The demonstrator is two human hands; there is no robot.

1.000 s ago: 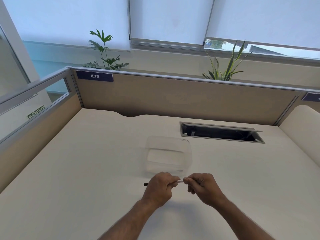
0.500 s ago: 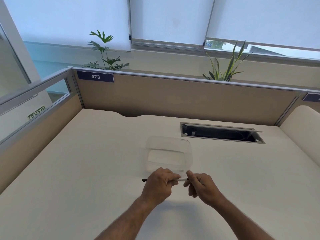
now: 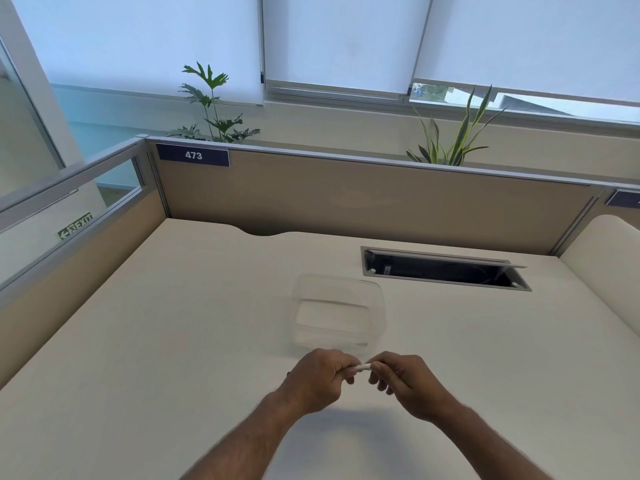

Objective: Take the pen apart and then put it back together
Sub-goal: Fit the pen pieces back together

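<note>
We are holding the pen (image 3: 362,367) level above the cream desk (image 3: 173,341), just in front of the clear plastic container (image 3: 337,313), our left hand (image 3: 317,381) curled in a fist around its barrel and our right hand (image 3: 403,382) pinching its other end between fingertips. Only a short white stretch of the pen is showing between our two hands, and a small dark tip is peeking out past the left fist. The container is sitting on the desk just behind our knuckles. Behind the container and to its right, a cable hatch (image 3: 445,270) is lying open in the desk surface. Farther behind the container, a tan partition (image 3: 363,199) is carrying a blue tag (image 3: 193,155) reading 473, and two plants (image 3: 211,109) are rising behind it.
</note>
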